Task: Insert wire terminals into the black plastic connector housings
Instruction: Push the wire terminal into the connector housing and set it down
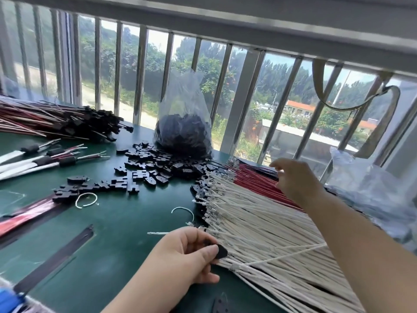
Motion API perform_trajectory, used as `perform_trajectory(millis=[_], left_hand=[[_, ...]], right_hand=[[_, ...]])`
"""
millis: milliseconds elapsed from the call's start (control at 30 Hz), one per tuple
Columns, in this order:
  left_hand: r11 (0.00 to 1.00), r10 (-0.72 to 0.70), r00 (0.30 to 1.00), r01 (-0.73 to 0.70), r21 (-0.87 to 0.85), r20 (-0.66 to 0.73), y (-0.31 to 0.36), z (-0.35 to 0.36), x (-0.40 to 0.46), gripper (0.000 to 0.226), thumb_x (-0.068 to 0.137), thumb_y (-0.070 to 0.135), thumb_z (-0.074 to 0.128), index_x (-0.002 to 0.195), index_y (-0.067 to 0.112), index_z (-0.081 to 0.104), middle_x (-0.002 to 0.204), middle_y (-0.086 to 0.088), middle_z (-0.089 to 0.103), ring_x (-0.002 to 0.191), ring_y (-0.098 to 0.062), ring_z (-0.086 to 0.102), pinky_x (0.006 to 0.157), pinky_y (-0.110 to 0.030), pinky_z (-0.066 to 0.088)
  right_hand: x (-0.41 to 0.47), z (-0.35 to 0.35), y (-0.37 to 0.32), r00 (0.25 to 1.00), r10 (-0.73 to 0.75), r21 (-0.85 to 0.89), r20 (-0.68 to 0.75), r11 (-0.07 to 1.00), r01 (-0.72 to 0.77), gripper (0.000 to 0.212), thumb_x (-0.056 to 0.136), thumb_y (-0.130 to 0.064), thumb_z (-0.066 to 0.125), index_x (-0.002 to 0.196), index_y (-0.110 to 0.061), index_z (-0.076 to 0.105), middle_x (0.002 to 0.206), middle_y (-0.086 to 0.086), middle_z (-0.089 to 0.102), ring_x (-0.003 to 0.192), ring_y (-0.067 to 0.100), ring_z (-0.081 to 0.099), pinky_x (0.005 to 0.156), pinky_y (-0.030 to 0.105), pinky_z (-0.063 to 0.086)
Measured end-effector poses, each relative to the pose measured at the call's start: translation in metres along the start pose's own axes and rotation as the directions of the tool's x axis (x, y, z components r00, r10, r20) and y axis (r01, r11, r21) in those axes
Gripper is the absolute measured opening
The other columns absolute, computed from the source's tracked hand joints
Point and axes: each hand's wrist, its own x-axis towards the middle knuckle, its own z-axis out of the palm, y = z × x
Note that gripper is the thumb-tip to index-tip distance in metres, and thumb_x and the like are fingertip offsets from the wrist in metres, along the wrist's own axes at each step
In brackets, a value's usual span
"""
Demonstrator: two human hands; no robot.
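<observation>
Housing held at the near edge of the wire fan; the other hand is up at the red wires.

On the green bench [117, 222], loose black housings [155, 163] lie scattered left of centre, in front of a clear bag [184, 123] holding more. The left hand [180, 258] pinches one black housing [222, 251] between thumb and fingertips, touching the near edge of the white wires [259, 227]. Those wires run long-axis from lower right to upper left, their metal terminals [208, 199] at the leftward ends, just above and beyond the held housing. The right hand [295, 179] reaches over the red wires [259, 180], farther back, fingers loosely spread; whether it holds a wire cannot be told. Judgement: the left hand is nearer the white terminals, while the right must draw a wire down to the housing.
</observation>
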Motion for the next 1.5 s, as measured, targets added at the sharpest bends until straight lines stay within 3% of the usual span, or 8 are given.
perform_trajectory(millis=[133, 267, 467, 700, 900, 1033, 1133, 1500], left_hand=[[1.0, -0.002, 1.0, 0.002, 0.016, 0.0, 0.001, 0.001, 0.0, 0.015, 0.084, -0.007, 0.061, 0.074, 0.002, 0.066, 0.055, -0.006, 0.063, 0.047, -0.01, 0.055, 0.055, -0.033, 0.059], [1.0, 0.0, 1.0, 0.0, 0.017, -0.002, 0.002, 0.0, -0.001, 0.015, 0.084, -0.006, 0.061, 0.073, 0.004, 0.066, 0.062, -0.01, 0.065, 0.046, -0.009, 0.056, 0.053, -0.031, 0.058], [1.0, 0.014, 1.0, -0.014, 0.011, -0.003, 0.001, 0.0, -0.003, 0.025, 0.083, -0.005, 0.063, 0.064, 0.01, 0.07, 0.064, -0.011, 0.067, 0.051, -0.011, 0.058, 0.053, -0.029, 0.057], [0.999, 0.032, 0.999, -0.032, -0.013, 0.026, 0.002, 0.0, -0.007, 0.014, 0.083, -0.004, 0.063, 0.074, 0.004, 0.07, 0.062, -0.008, 0.065, 0.051, -0.008, 0.058, 0.054, -0.027, 0.055], [0.999, 0.036, 0.994, -0.035, -0.003, 0.105, 0.002, -0.002, -0.009, 0.015, 0.074, -0.005, 0.07, 0.066, 0.007, 0.073, 0.066, -0.011, 0.068, 0.055, -0.014, 0.063, 0.056, -0.026, 0.057], [0.999, 0.025, 0.979, -0.033, 0.039, 0.203, 0.004, -0.004, -0.013, 0.02, 0.049, 0.013, 0.079, 0.069, 0.012, 0.075, 0.069, -0.013, 0.071, 0.058, -0.019, 0.067, 0.056, -0.024, 0.056], [0.993, 0.003, 0.97, -0.03, 0.111, 0.242, 0.004, -0.005, -0.013, 0.016, 0.059, 0.003, 0.082, 0.067, 0.013, 0.074, 0.07, -0.015, 0.072, 0.061, -0.021, 0.069, 0.057, -0.024, 0.056], [0.978, 0.01, 0.975, -0.055, 0.2, 0.221, 0.001, -0.004, -0.009, 0.019, 0.07, -0.006, 0.072, 0.069, 0.013, 0.074, 0.071, -0.016, 0.073, 0.06, -0.023, 0.071, 0.055, -0.024, 0.057]], right_hand=[[-0.007, -0.009, -0.005, 0.964, 0.105, -0.253, 0.243, 0.966, -0.041, 0.084, 0.086, -0.025, 0.055, 0.147, -0.042, 0.001, 0.14, 0.012, 0.043, 0.115, 0.03, 0.053, 0.084, 0.038, 0.051], [-0.014, -0.032, -0.005, 0.968, 0.125, -0.31, 0.219, 0.949, -0.053, 0.062, 0.079, -0.079, 0.03, 0.093, -0.031, 0.066, 0.093, -0.004, 0.069, 0.086, 0.015, 0.063, 0.07, 0.03, 0.048], [-0.026, -0.047, -0.006, 0.946, -0.14, 0.081, 0.291, 0.989, 0.121, 0.01, 0.08, -0.026, 0.073, 0.071, -0.023, 0.072, 0.087, -0.01, 0.059, 0.076, 0.003, 0.057, 0.077, 0.029, 0.05], [-0.055, -0.055, -0.013, 0.973, -0.036, 0.543, 0.226, 0.835, -0.095, 0.028, 0.085, -0.002, 0.065, 0.084, -0.03, 0.064, 0.093, -0.009, 0.071, 0.069, 0.006, 0.069, 0.069, 0.021, 0.052], [-0.106, -0.07, -0.041, 0.953, -0.188, 0.498, 0.237, 0.866, 0.047, 0.031, 0.069, -0.063, 0.058, 0.082, -0.038, 0.072, 0.069, -0.006, 0.066, 0.055, 0.005, 0.055, 0.057, 0.014, 0.046], [-0.139, -0.066, -0.054, 0.916, -0.258, 0.466, 0.308, 0.88, 0.091, 0.012, 0.081, -0.049, 0.059, 0.088, -0.051, 0.068, 0.072, -0.014, 0.064, 0.06, 0.007, 0.059, 0.054, 0.012, 0.044], [-0.154, -0.058, -0.055, 0.918, -0.271, 0.517, 0.289, 0.852, 0.089, 0.045, 0.088, -0.012, 0.062, 0.099, -0.055, 0.065, 0.088, -0.019, 0.064, 0.075, 0.004, 0.063, 0.063, 0.011, 0.045], [-0.168, -0.05, -0.068, 0.972, -0.153, 0.573, 0.18, 0.82, 0.023, 0.015, 0.078, -0.028, 0.074, 0.082, -0.042, 0.074, 0.079, -0.018, 0.066, 0.076, 0.001, 0.063, 0.065, 0.012, 0.046]])
